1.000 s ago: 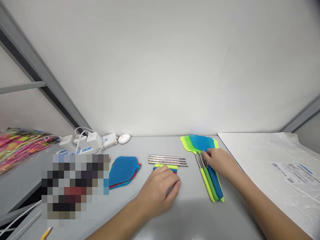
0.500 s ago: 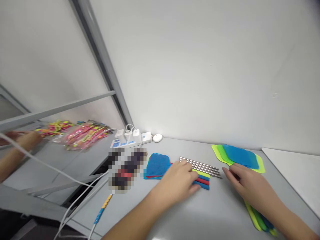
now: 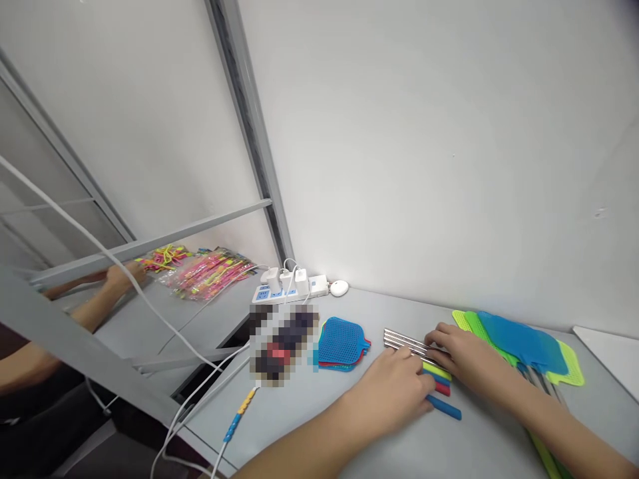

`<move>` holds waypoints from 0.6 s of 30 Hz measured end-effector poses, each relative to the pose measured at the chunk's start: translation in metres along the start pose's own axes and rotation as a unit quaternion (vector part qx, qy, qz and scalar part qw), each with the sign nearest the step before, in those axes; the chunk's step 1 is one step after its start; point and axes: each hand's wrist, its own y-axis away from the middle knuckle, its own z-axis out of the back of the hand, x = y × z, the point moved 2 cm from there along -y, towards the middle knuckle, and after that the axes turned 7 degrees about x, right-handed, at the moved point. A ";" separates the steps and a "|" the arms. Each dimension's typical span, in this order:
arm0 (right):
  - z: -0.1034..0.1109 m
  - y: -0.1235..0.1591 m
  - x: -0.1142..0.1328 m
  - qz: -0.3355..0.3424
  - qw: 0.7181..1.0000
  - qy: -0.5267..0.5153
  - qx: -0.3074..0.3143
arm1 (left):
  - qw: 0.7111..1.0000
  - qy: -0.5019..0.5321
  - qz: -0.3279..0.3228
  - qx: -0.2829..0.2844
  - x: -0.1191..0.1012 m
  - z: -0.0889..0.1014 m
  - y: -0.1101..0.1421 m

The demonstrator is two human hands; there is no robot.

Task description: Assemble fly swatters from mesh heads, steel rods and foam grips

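Note:
My left hand (image 3: 392, 386) is closed over a small bunch of coloured tube handles (image 3: 442, 388), yellow, blue and red, whose right ends stick out past the fingers. One blue handle (image 3: 445, 406) lies at an angle below the others. Just behind, my right hand (image 3: 462, 352) has its fingers curled around the right end of several thin metal rods (image 3: 399, 337). Left of my hands is a stack of fly swatter heads (image 3: 342, 340), blue on top with red beneath. More fly swatters (image 3: 522, 339), yellow, green and blue, lie to the right, partly hidden behind my right forearm.
A power strip (image 3: 289, 291) with chargers and a white oval object (image 3: 339, 288) stand against the wall. White cables (image 3: 184, 336) hang across the grey frame at left. Beyond it, a co-worker's hand (image 3: 122, 276) is near bagged pink and yellow items (image 3: 214, 273).
My right hand has moved left from beside the right-hand swatters onto the metal rods. One blue handle has separated from the bunch under my left hand. The view has turned left.

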 end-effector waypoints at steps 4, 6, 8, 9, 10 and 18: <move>-0.003 0.004 -0.008 -0.010 1.000 -0.022 0.002 | 0.999 -0.014 -0.028 -0.032 -0.009 0.003 -0.003; -0.004 0.007 -0.011 -0.021 0.999 -0.029 -0.002 | 0.998 0.003 -0.037 -0.051 -0.014 0.007 -0.005; -0.004 0.009 -0.013 -0.032 0.999 -0.032 -0.002 | 0.997 0.030 -0.046 -0.056 -0.019 0.011 -0.006; -0.004 0.009 -0.013 -0.036 0.999 -0.032 -0.002 | 0.997 0.044 -0.048 -0.051 -0.021 0.012 -0.006; -0.004 0.008 -0.014 -0.039 0.999 -0.032 -0.003 | 0.996 0.057 -0.046 -0.042 -0.022 0.013 -0.006; -0.011 -0.004 -0.021 -0.047 0.999 -0.002 -0.016 | 0.981 0.179 0.032 -0.072 -0.017 0.017 -0.001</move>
